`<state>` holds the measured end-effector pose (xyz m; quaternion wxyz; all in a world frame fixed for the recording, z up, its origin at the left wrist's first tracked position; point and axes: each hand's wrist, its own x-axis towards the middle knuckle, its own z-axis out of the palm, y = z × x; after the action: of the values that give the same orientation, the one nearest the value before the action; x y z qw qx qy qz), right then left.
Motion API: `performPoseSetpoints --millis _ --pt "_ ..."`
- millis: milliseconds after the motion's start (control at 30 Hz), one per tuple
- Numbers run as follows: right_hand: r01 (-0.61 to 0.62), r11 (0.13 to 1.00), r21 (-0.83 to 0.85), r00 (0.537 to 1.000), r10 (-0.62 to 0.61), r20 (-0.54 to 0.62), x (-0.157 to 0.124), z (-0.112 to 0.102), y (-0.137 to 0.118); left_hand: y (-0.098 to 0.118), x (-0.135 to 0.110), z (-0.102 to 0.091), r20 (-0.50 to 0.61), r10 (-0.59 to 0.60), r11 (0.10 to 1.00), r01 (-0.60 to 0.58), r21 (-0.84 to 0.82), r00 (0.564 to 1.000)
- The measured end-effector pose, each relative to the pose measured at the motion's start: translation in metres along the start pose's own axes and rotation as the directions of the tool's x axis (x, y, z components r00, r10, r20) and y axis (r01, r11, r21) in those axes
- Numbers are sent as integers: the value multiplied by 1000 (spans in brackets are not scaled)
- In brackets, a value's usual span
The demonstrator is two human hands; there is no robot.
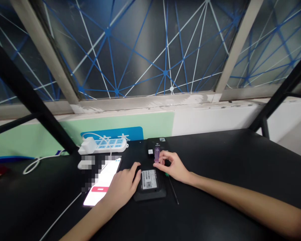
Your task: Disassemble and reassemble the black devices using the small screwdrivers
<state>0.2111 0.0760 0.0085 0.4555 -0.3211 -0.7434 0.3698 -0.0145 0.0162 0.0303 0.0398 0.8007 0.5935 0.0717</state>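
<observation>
A flat black device point(150, 187) with a white label lies face down on the black table point(228, 167). My left hand point(122, 187) rests against its left edge, fingers curled on the casing. My right hand point(172, 165) pinches a small screwdriver with a purple handle point(157, 154), held upright over the device's far edge. A thin dark screwdriver point(172, 189) with a green spot near its handle lies on the table under my right wrist.
A lit phone point(102, 184) on a white cable lies left of the device. Behind it are a white power strip point(104, 146) with a charger plugged in, and a small black box point(154, 145). A wall and patterned window lie beyond.
</observation>
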Motion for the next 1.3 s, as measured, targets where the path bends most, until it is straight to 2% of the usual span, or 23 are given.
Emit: performPoseSetpoints --millis 633,1033,1300 --pt "22 999 29 998 -23 58 -1 -2 -6 -1 0 0 -11 21 1000 -21 6 1000" --pt "10 1000 -3 1000 -10 -16 0 1 5 -2 1 1 -2 11 1000 -11 14 1000" --pt "2 1000 4 1000 -2 10 -1 1 4 -1 0 1 0 12 1000 -12 8 1000"
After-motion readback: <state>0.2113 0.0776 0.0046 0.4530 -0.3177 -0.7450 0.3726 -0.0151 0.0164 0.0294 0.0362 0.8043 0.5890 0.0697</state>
